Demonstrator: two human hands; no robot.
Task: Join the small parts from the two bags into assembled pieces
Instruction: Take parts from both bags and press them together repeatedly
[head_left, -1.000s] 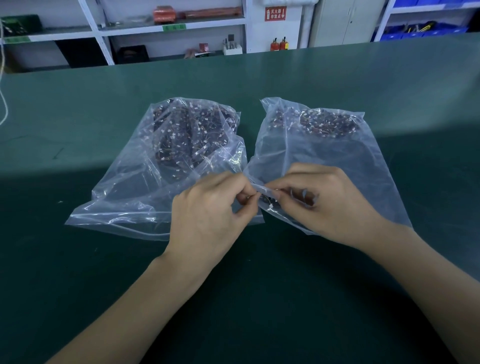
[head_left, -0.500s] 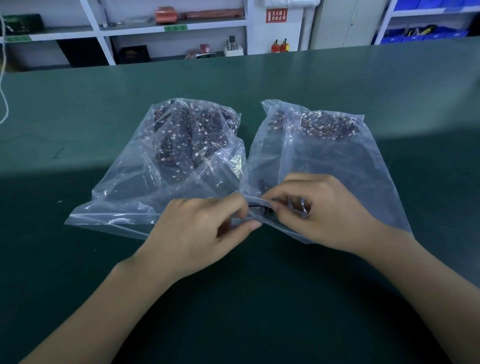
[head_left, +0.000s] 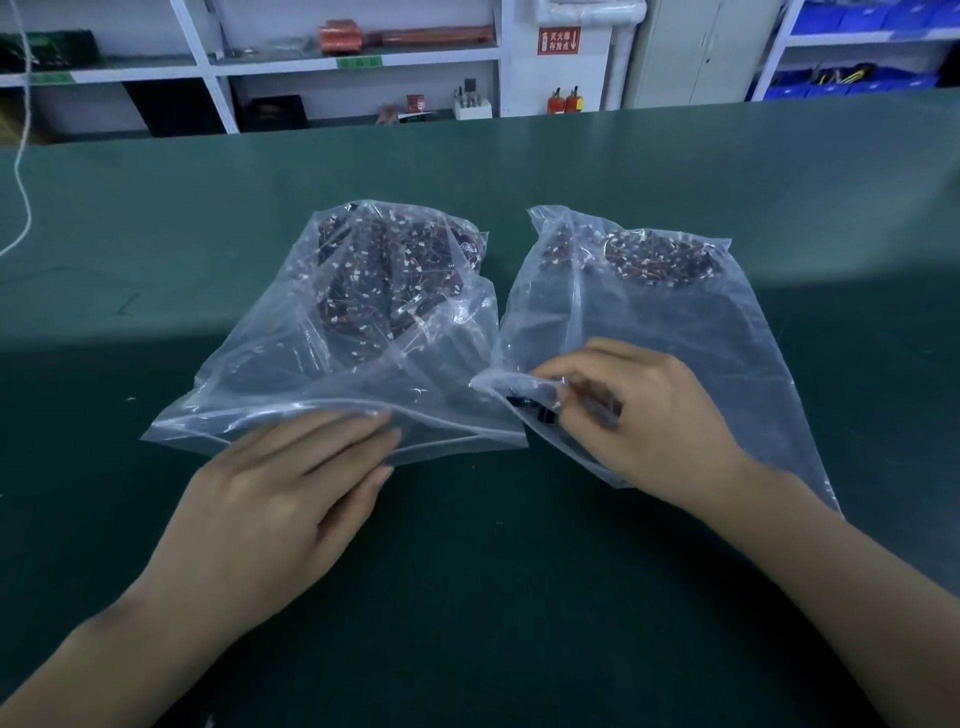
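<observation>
— So which step is this, would you say?

— Fetching parts, I'd judge. The right hand (head_left: 660, 421) lies at the mouth of the clear plastic bag of small dark parts with white tips (head_left: 691, 332), its fingers curled round a few small black pieces (head_left: 535, 408) at its fingertips. Whether those pieces sit inside the film or just under its edge, I cannot tell.

— And the other hand?

— The left hand (head_left: 291, 499) is relaxed, fingers nearly straight, holding nothing. Its fingertips touch the near lip of the second clear plastic bag, the one with dark wired parts bunched at its far end (head_left: 374, 301). That bag lies just beyond those fingertips, on the dark green bench (head_left: 467, 597), and its side touches the first bag.

— Is anything joined yet?

— No assembled piece shows anywhere near either hand, so this pairing looks unstarted.

— What does the next move call for?

— Probably slipping the left fingers through the bag mouth and reaching well away from the palm, since most parts there are heaped at the far end. Thin film may cling and lift with the fingers, and tangled wires may drag up several parts, so a single-piece pinch seems wise. Then both hands should meet between the bags.
</observation>
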